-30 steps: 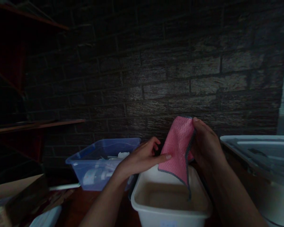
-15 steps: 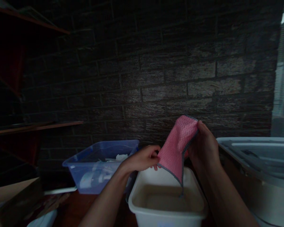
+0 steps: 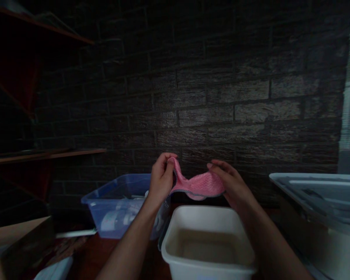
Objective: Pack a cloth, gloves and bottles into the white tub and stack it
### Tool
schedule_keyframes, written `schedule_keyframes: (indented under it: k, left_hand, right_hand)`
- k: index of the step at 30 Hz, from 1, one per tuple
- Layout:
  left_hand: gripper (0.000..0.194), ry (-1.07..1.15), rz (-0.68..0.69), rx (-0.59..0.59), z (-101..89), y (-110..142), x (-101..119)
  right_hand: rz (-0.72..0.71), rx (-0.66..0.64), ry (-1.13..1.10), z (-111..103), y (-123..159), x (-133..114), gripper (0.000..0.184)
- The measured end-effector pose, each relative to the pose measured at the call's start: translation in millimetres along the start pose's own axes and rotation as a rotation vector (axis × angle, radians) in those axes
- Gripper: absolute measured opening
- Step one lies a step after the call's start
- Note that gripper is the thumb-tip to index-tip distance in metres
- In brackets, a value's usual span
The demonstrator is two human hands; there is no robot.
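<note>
A pink cleaning cloth (image 3: 202,185) with a dark patterned edge sags between my two hands. My left hand (image 3: 162,175) pinches one end of it between thumb and fingers. At the other end, my right hand (image 3: 229,177) grips the cloth with the thumb along its upper edge. Both hands are raised above the far rim of a white plastic basin (image 3: 170,254), which stands open below them. Inside the basin the lower part looks brownish; whether that is water I cannot tell.
Left of the basin is a blue translucent bin (image 3: 105,212) holding bottles. A large container with a grey lid (image 3: 317,194) stands at right. A cardboard box (image 3: 23,237) sits at lower left, under wooden shelves (image 3: 46,155). Behind everything rises a dark brick wall (image 3: 192,97).
The cloth was hanging with a corner down into the basin; now it is lifted and slung sideways between both hands. My left hand rose, and my right hand moved left and slightly down.
</note>
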State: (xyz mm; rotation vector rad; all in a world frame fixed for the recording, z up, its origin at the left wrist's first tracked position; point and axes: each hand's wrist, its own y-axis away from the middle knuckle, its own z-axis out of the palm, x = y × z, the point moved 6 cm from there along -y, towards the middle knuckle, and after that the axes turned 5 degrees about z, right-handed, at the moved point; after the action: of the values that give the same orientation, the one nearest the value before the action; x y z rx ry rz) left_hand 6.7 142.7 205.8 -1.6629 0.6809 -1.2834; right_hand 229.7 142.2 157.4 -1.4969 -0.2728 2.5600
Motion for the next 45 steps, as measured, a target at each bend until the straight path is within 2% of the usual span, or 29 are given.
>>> schedule_keyframes:
  k: [2,5,9,13,16,19,21,23,27,31,33,38,45]
  left_hand:
    - [0.023,0.021,0.005,0.056,-3.5,0.9,3.5]
    - [0.026,0.086,-0.013,0.108,-6.3,0.3,3.1]
    - [0.028,0.132,-0.040,0.148,-9.4,-1.8,-0.7]
    - [0.032,0.110,-0.034,0.228,-17.1,-2.3,-3.4]
    - [0.032,0.095,-0.027,0.279,-21.8,-2.3,-4.9]
    - [0.028,0.090,-0.013,0.285,-22.7,-2.9,-5.0]
    - [0.026,0.079,0.004,0.285,-23.2,-3.5,-4.8]
    - [0.025,0.061,0.015,0.293,-24.7,-4.0,-5.5]
    - [0.025,0.032,0.022,0.308,-28.1,-5.0,-9.4]
    - [0.026,0.019,0.026,0.317,-30.0,-5.9,-12.9]
    - [0.026,-0.003,0.027,0.329,-31.2,-6.1,-13.7]
    - [0.025,0.030,0.016,0.320,-31.5,-6.6,-16.8]
    - [0.024,0.100,-0.011,0.287,-30.8,-8.1,-16.4]
  right_hand:
    - [0.121,-0.065,0.033,4.2,-0.1,11.7,0.041]
    - [0.203,-0.128,0.026,6.8,1.0,18.5,0.037]
    - [0.154,-0.190,0.054,5.6,-3.2,14.8,0.039]
    - [0.051,-0.084,0.020,-7.9,-10.8,4.9,0.031]
    - [0.113,-0.090,0.003,-9.1,-8.1,3.5,0.031]
    - [0.184,-0.134,0.023,-2.9,-0.5,4.6,0.038]
    - [0.179,-0.151,0.024,1.2,2.2,4.4,0.045]
    - [0.092,-0.118,0.024,0.7,1.0,0.1,0.046]
    - [-0.187,0.034,-0.007,-12.5,-3.9,-17.5,0.043]
    - [-0.324,-0.001,-0.005,-17.0,-3.5,-31.8,0.039]
    - [-0.385,0.033,0.046,-20.8,-0.8,-39.2,0.037]
    - [-0.464,0.159,0.149,-32.5,6.4,-54.8,0.033]
    - [-0.549,0.271,0.253,-43.8,10.4,-68.8,0.026]
